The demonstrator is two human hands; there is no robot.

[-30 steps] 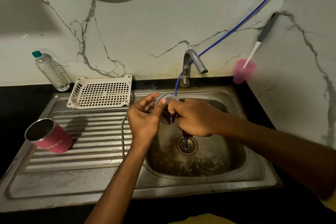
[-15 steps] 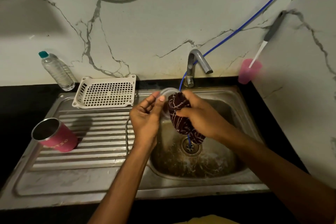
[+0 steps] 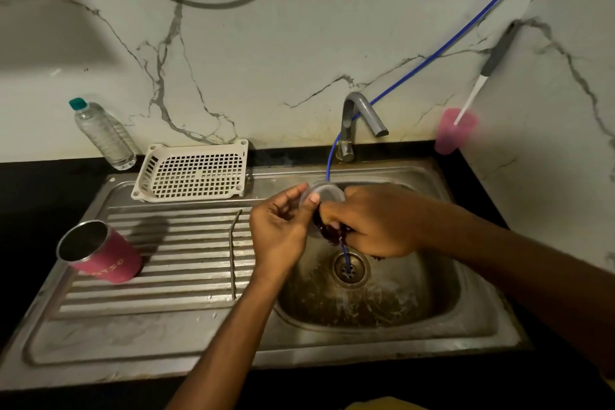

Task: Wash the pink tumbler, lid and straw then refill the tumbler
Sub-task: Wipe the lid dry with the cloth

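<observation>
left hand grip is pinching the lid by its rim over the basin, presumably so drips are landing there. right hand grip is bunching a dark cloth against it. tumbler and straw are lying on the drainboard, likely parked.

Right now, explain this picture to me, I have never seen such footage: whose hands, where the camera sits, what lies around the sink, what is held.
No machine here: a person wears one camera on the head, looking down at their own two bare hands over a steel sink. The left hand pinches the clear lid; the right hand grips a dark red cloth against it. On the draining board lie the pink tumbler, tipped on its side, and the metal straw. Behind are a white basket, a water bottle and the tap, with a thin blue hose running down to the drain.
</observation>
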